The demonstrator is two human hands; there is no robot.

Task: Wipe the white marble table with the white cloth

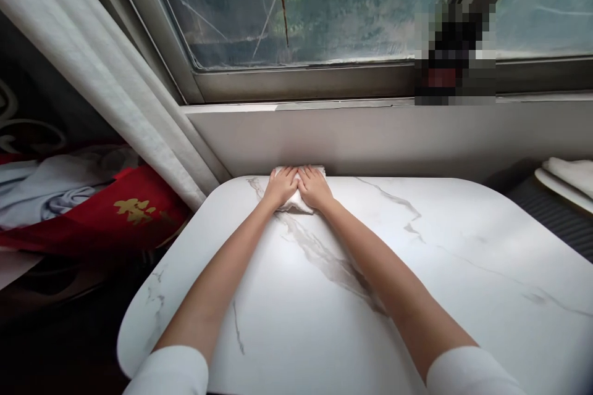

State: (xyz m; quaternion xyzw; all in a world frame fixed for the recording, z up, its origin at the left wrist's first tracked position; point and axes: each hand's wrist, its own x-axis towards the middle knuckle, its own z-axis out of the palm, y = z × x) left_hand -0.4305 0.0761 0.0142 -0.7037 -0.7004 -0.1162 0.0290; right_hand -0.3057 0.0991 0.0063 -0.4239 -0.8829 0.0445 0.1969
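Person's bare left hand (280,188) and bare right hand (315,188) are lying flat, fingers extended, unclenched, covering white fabric cloth (295,202) at far edge of white, grey-veined, round-cornered tabletop (287,327).

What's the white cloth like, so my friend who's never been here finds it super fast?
Find the big white table with grey veins, below the window. At its far edge, the left hand and right hand lie side by side on the small white cloth. Unlike the long pale curtain, it's pressed under both hands.
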